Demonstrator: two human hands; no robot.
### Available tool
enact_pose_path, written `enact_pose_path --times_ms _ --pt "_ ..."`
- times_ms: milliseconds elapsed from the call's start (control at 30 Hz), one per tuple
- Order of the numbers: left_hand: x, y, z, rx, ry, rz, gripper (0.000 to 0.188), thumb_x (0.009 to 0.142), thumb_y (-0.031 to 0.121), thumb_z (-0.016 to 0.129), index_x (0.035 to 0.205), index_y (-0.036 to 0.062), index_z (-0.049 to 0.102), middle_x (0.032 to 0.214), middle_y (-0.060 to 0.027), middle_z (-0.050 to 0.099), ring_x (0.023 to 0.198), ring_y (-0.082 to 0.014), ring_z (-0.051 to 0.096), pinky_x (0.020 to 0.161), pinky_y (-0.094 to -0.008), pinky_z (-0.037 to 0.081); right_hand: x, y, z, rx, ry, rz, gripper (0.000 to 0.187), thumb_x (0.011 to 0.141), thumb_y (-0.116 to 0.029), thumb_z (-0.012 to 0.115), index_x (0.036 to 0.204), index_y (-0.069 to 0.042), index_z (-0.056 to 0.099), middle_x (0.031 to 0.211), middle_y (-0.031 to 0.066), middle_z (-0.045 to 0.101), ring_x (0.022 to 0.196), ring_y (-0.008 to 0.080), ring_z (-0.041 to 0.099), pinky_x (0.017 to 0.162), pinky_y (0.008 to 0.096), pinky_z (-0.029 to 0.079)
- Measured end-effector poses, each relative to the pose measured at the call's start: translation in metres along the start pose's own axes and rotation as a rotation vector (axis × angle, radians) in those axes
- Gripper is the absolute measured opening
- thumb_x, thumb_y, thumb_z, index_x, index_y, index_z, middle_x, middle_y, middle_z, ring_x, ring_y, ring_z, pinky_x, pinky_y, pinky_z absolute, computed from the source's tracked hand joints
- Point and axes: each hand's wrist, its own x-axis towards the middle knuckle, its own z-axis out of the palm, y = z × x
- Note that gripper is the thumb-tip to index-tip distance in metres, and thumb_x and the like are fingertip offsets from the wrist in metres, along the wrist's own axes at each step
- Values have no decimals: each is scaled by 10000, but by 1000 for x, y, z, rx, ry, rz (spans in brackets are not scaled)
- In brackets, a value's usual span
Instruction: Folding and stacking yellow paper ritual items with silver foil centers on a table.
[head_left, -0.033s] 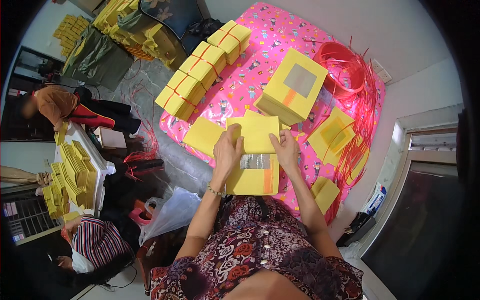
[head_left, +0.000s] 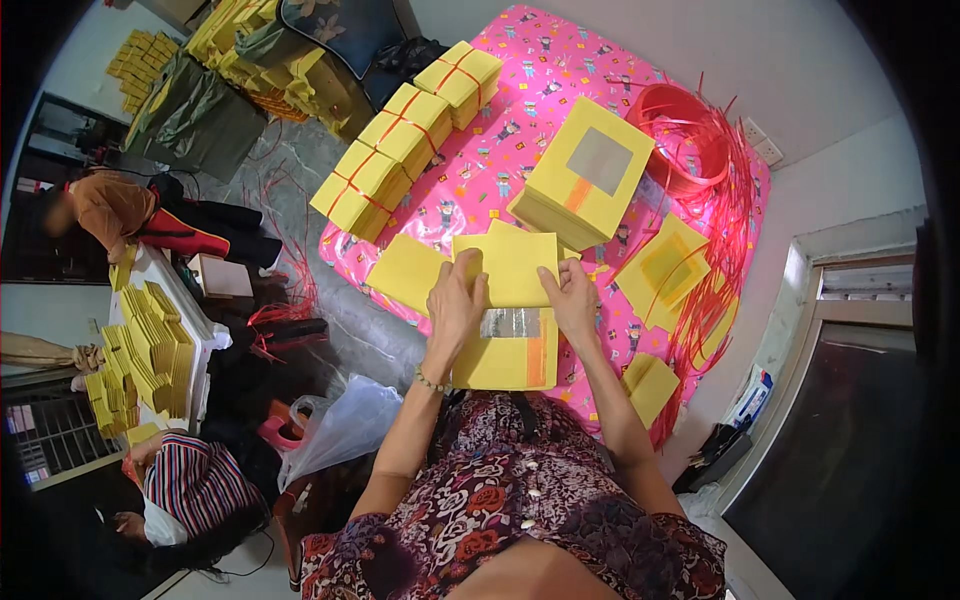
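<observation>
My left hand point(head_left: 456, 302) and my right hand point(head_left: 573, 303) hold a plain yellow paper piece point(head_left: 513, 268), perhaps an envelope or a flap, by its two sides. Both thumbs lie on its face, with the fingers partly hidden at the edges. Directly below it, close to my body, is a yellow envelope point(head_left: 490, 370) with a clear window and an orange strip; whether the two are joined I cannot tell. Another yellow envelope point(head_left: 405, 272) lies left of my left hand. Beyond my right hand stands a tall stack of windowed yellow envelopes point(head_left: 630, 135).
Tied yellow bundles point(head_left: 360, 185) line the left edge of the pink patterned table cover point(head_left: 510, 130). Red strapping strips point(head_left: 735, 200) hang tangled at the right, by a red coil point(head_left: 650, 105). Two people work at a white table point(head_left: 205, 345) on the left, near a plastic bag point(head_left: 345, 430).
</observation>
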Motion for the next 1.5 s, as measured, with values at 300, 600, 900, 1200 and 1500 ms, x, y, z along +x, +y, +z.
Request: enact_pose_path --times_ms 300,600,900,1200,1500 --pt "9 -2 11 94 63 434 460 725 -57 604 1171 57 593 1210 -179 564 1137 -367 508 965 -433 438 -1 -5 -3 -70 10 -25 301 864 -264 711 833 -19 539 558 47 479 490 180 470 489 370 372" --pt "-2 -4 23 131 65 489 367 810 14 584 1177 1 578 1244 -200 548 1187 -392 484 1022 -444 419 21 -46 -15 -495 -15 -528 515 807 -202 706 1270 -92 510 1174 136 553 1151 310 484 949 446 370" --pt "-10 2 28 215 103 526 467 868 253 645 1237 -11 534 1275 -238 511 1225 -401 447 1053 -465 377 67 -27 19 -406 -435 -650 257 942 -152 524 1177 -62 574 1098 137 615 1113 289 548 982 452 344" --pt "-12 3 35 156 160 554 339 830 178 694 1153 96 632 1224 -149 573 1157 -350 510 992 -437 412 68 -28 19 -377 -453 -615 230 946 -154 508 1150 -65 570 1082 123 615 1083 292 561 955 451 363" --pt "-12 2 44 137 208 542 317 854 119 652 1164 68 608 1224 -164 562 1178 -363 508 1021 -459 404 70 -28 20 -371 -456 -615 217 933 -148 536 1128 -63 580 1069 113 620 1082 280 566 929 440 374"
